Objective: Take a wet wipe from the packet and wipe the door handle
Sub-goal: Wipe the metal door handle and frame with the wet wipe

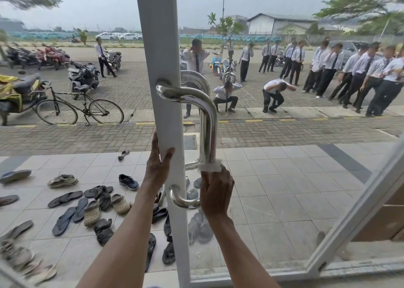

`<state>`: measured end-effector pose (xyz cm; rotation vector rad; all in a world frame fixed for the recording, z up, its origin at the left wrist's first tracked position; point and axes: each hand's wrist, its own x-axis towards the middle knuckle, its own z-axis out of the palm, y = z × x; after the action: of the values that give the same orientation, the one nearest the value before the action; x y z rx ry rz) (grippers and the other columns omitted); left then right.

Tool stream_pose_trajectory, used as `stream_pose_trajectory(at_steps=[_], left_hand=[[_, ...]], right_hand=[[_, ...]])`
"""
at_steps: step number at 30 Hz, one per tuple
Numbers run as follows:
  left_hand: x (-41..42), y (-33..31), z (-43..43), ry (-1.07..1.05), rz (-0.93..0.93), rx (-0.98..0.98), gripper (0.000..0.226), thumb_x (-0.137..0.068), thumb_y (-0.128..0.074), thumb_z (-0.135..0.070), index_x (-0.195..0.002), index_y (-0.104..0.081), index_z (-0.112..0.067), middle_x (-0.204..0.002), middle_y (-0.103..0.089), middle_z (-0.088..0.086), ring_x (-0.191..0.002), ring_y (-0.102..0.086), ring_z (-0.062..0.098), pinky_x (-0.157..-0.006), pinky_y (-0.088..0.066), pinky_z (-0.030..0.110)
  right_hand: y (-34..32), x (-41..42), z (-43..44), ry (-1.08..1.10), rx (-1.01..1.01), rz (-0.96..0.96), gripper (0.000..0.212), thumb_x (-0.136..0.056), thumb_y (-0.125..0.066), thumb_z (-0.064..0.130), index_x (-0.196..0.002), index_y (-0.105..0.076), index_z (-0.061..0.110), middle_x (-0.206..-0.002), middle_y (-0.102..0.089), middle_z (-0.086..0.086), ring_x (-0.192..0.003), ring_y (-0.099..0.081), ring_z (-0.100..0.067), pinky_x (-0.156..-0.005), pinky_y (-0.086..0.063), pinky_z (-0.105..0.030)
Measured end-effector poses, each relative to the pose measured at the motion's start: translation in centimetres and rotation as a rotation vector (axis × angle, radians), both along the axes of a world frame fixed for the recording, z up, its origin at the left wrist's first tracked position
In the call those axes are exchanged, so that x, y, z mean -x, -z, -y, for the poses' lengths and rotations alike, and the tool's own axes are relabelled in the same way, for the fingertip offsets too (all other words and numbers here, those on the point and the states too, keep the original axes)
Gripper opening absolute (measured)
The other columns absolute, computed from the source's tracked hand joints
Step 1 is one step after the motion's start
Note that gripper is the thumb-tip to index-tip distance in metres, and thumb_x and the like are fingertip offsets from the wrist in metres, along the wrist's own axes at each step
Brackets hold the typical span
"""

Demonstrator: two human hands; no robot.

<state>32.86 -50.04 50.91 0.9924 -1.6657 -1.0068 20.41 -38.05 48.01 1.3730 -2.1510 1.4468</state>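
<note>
A shiny steel D-shaped door handle (208, 121) is fixed to the white frame (162, 58) of a glass door. My right hand (215, 192) grips the lower part of the handle's upright bar, with a white wet wipe (210, 167) wrapped around the bar just above my fingers. My left hand (157, 165) holds the edge of the white door frame, thumb on the near face, fingers behind it. The packet of wipes is not in view.
Several sandals and shoes (91, 207) lie scattered on the tiled porch outside, left of the door. A bicycle (79, 108) and motorbikes stand on the paving beyond. A row of people (341, 69) in white shirts stands at the right. A second door frame (358, 209) slants at the right.
</note>
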Motion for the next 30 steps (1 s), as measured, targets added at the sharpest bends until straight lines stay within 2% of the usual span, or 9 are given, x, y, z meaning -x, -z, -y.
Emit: stream_pose_trajectory(at_steps=[4, 6, 8, 10, 13, 18, 21, 25, 30], left_hand=[[0.0, 0.0, -0.1, -0.012, 0.003, -0.005, 0.072, -0.100, -0.054, -0.039, -0.154, -0.007, -0.052, -0.150, -0.048, -0.002, -0.130, -0.053, 0.023, -0.109, -0.044, 0.052], [0.1, 0.0, -0.2, -0.022, 0.006, -0.003, 0.073, -0.100, -0.054, -0.038, -0.154, -0.007, -0.051, -0.151, -0.047, -0.004, -0.131, -0.052, 0.021, -0.110, -0.043, 0.047], [0.1, -0.1, -0.2, -0.021, 0.001, -0.008, 0.073, -0.100, -0.054, -0.037, -0.154, -0.007, -0.051, -0.152, -0.047, -0.004, -0.132, -0.051, 0.021, -0.109, -0.042, 0.043], [0.2, -0.1, -0.2, -0.019, -0.004, -0.017, 0.073, -0.101, -0.054, -0.037, -0.154, -0.006, -0.052, -0.153, -0.046, -0.004, -0.133, -0.050, 0.021, -0.110, -0.041, 0.043], [0.1, 0.0, -0.3, -0.020, 0.001, -0.014, 0.074, -0.100, -0.054, -0.039, -0.153, -0.004, -0.053, -0.156, -0.041, -0.006, -0.135, -0.047, 0.020, -0.112, -0.039, 0.044], [0.1, -0.1, -0.2, -0.008, -0.005, -0.023, 0.074, -0.100, -0.055, -0.039, -0.153, -0.005, -0.054, -0.156, -0.042, -0.004, -0.136, -0.047, 0.022, -0.113, -0.039, 0.054], [0.1, -0.1, -0.1, -0.009, -0.007, -0.017, 0.073, -0.100, -0.055, -0.039, -0.152, -0.007, -0.054, -0.155, -0.043, -0.003, -0.136, -0.048, 0.023, -0.112, -0.040, 0.055], [0.1, 0.2, 0.2, -0.009, -0.012, -0.018, 0.074, -0.099, -0.056, -0.039, -0.153, -0.007, -0.053, -0.155, -0.042, -0.003, -0.136, -0.048, 0.024, -0.112, -0.041, 0.055], [0.1, 0.4, 0.3, -0.007, -0.029, -0.004, 0.073, -0.099, -0.056, -0.038, -0.153, -0.009, -0.053, -0.153, -0.046, -0.003, -0.134, -0.050, 0.024, -0.110, -0.042, 0.056]], right_hand=[[-0.9, 0.0, -0.6, 0.012, 0.095, 0.108, 0.055, -0.091, -0.058, 0.048, -0.122, -0.062, 0.002, -0.104, -0.061, -0.009, -0.098, -0.058, -0.024, -0.088, -0.051, -0.044], [-2.3, 0.0, -0.8, -0.013, 0.177, 0.176, 0.071, -0.082, -0.077, 0.040, -0.135, -0.051, 0.002, -0.106, -0.067, -0.008, -0.099, -0.062, -0.020, -0.091, -0.052, -0.037], [-3.7, 0.1, -0.9, -0.029, 0.270, 0.235, 0.074, -0.076, -0.084, 0.040, -0.132, -0.047, 0.010, -0.102, -0.070, -0.004, -0.093, -0.065, -0.014, -0.082, -0.053, -0.026], [-4.6, 0.4, -1.0, -0.044, 0.344, 0.200, 0.056, -0.077, -0.083, 0.040, -0.117, -0.054, 0.014, -0.096, -0.072, 0.000, -0.086, -0.068, -0.011, -0.072, -0.055, -0.025], [-3.6, 0.3, -1.0, -0.031, 0.383, 0.159, 0.033, -0.084, -0.078, 0.036, -0.104, -0.069, 0.011, -0.095, -0.076, 0.000, -0.088, -0.073, -0.014, -0.081, -0.059, -0.035], [1.1, -0.8, -2.6, -0.015, 0.123, 0.253, 0.025, -0.087, -0.075, 0.028, -0.108, -0.073, 0.014, -0.086, -0.077, -0.004, -0.072, -0.073, -0.017, -0.066, -0.059, -0.036], [-0.5, -0.6, -2.2, -0.026, 0.119, 0.259, 0.027, -0.091, -0.070, 0.029, -0.115, -0.071, 0.016, -0.087, -0.076, -0.001, -0.070, -0.072, -0.014, -0.064, -0.059, -0.027], [-5.4, -0.5, -0.5, -0.044, 0.377, 0.239, 0.031, -0.090, -0.072, 0.032, -0.116, -0.070, 0.014, -0.086, -0.075, 0.006, -0.063, -0.068, -0.002, -0.060, -0.048, -0.002], [-1.5, -0.9, -0.6, -0.039, 0.269, 0.276, 0.038, -0.090, -0.072, 0.030, -0.122, -0.066, 0.010, -0.096, -0.077, -0.002, -0.079, -0.074, -0.012, -0.072, -0.060, -0.024]])
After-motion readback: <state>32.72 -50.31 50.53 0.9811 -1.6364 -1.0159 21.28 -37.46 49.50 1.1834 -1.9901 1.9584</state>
